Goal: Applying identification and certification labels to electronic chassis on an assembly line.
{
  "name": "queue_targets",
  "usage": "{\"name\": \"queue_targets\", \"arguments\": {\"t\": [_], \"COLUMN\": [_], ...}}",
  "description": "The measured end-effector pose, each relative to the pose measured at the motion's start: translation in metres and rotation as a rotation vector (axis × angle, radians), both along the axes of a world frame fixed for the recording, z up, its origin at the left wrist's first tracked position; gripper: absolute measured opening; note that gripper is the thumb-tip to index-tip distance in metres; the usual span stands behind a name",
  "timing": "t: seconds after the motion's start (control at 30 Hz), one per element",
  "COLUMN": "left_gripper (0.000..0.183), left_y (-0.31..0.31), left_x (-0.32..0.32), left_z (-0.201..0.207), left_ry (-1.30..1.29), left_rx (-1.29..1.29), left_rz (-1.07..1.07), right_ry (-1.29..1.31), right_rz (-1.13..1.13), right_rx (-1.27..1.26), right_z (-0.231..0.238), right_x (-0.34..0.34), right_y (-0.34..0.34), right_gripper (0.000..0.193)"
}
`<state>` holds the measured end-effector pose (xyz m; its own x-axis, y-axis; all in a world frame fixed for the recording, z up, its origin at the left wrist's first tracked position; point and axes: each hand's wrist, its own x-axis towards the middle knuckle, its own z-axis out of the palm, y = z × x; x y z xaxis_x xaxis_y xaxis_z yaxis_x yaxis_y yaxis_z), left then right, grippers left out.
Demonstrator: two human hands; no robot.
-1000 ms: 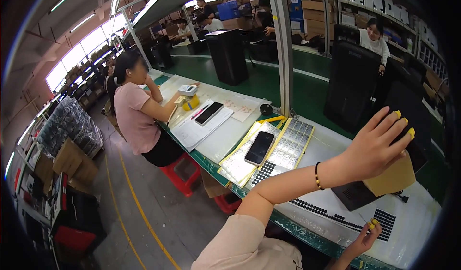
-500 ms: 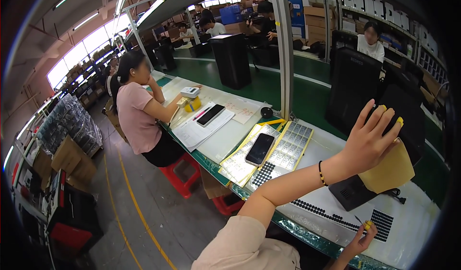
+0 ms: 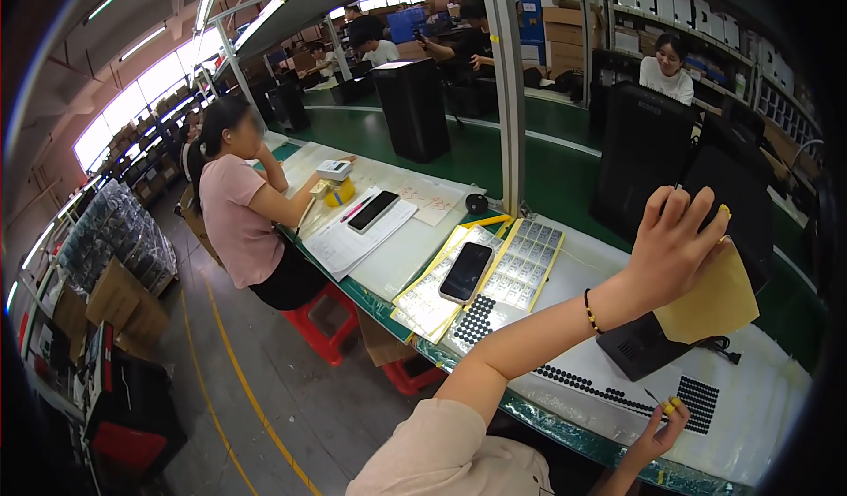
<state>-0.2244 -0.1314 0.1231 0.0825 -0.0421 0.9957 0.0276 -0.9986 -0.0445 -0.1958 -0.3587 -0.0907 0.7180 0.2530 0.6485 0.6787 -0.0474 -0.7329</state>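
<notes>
My left hand (image 3: 675,247) is raised over the far right of the bench, its fingers curled. A yellow paper sheet (image 3: 708,298) hangs beneath it, apparently gripped at its upper edge, though the fingers partly hide the hold. Yellow covers show on some fingertips. Low at the bench's front edge, my right hand (image 3: 657,436) closes on a thin pointed tool (image 3: 651,396) whose tip points up and left. Beside that hand lies a white sheet with rows of black round pads (image 3: 700,402). A longer strip of black pads (image 3: 578,381) runs to its left.
Behind the sheets sits a black device (image 3: 640,348) with a cord (image 3: 725,350). A phone (image 3: 466,272) rests on label sheets (image 3: 527,262) left of my arm. A metal post (image 3: 505,99) rises at the bench's back. A seated co-worker (image 3: 243,205) is at the left; tall black cases (image 3: 644,165) stand beyond.
My left hand's fingers have gone from spread and extended to curled. The right hand has shifted slightly up with the tool. The whole view has moved a little.
</notes>
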Motion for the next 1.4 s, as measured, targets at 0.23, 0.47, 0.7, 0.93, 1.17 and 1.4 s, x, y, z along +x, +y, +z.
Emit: {"name": "queue_targets", "arguments": {"t": [0.23,0.47,0.7,0.93,1.17,1.4], "left_gripper": [0.034,0.027,0.031,0.037,0.009,0.016], "left_y": [-0.013,-0.032,-0.045,-0.056,-0.081,-0.100], "left_x": [-0.001,-0.035,-0.071,-0.099,-0.096,-0.109], "left_z": [-0.005,-0.013,-0.019,-0.037,-0.046,-0.059], "left_ry": [-0.024,0.021,0.130,0.024,-0.405,-0.353], "left_rx": [-0.030,0.040,0.118,0.222,0.247,0.005], "left_rz": [-0.021,0.151,0.235,0.114,0.161,0.183], "right_ry": [0.014,-0.263,-0.467,-0.233,-0.300,-0.380], "right_rz": [-0.069,-0.139,0.093,0.440,0.587,0.637], "right_rx": [0.093,0.355,0.527,0.191,0.151,-0.003], "right_z": [0.005,0.080,0.204,0.287,0.280,0.283], "right_x": [0.020,0.065,0.061,0.030,0.013,0.006], "right_y": [-0.020,-0.048,-0.027,0.018,0.040,0.029], "right_gripper": [0.009,0.019,0.025,0.051,0.046,0.042]}}
